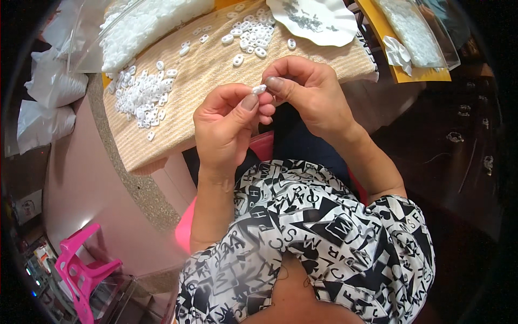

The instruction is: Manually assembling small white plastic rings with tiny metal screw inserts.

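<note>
Above the near edge of a beige striped cloth (199,70), my two hands meet around a small white plastic piece (259,89). Thumb and fingers of my left hand (224,121) pinch it from the left. My right hand (315,94) closes its thumb and index finger on its right end, and the fingertips hide part of it. A heap of small white oval pieces with holes (143,100) lies on the cloth to the left. A second cluster of white oval pieces (253,35) sits beyond my hands. Beside it, a white wavy-rimmed plate (337,35) carries many small grey bits.
At the far left stands a clear bin of white pieces (145,27); another clear container (413,35) stands far right on a yellow board, with a crumpled white wrapper (397,54). White plastic bags (51,81) hang left. A pink stool (83,270) is at lower left.
</note>
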Demonstrator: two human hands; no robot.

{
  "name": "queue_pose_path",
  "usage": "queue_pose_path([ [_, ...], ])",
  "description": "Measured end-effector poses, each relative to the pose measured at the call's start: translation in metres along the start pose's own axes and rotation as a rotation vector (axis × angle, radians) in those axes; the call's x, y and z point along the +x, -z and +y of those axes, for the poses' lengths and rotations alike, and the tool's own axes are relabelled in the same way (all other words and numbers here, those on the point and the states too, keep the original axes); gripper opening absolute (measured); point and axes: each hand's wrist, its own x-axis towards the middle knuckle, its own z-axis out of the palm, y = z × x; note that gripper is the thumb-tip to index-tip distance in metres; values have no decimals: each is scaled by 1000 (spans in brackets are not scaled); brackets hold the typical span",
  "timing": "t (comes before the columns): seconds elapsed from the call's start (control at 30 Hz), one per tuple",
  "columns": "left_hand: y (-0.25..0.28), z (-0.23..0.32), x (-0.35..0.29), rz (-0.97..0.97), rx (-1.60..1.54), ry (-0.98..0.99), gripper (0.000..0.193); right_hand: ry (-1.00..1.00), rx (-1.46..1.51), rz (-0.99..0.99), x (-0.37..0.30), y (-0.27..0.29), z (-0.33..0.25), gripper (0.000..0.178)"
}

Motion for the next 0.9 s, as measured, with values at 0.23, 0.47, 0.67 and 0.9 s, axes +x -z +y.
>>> queue_pose_path([
  [0.23, 4, 4, 2, 23, 31, 42, 10, 0, -12, -36, -1, -1, 2, 8],
  [0.47, 40, 10, 26, 310, 549, -357, 12, 76, -233, 124, 22, 21, 28, 8],
  [0.67, 61, 23, 26, 289, 1137, -453, 11, 105, -236, 148, 24, 27, 27, 9],
  [0.9, 44, 5, 29, 44, 1685, -503, 13, 112, -230, 82, 23, 26, 29, 10],
])
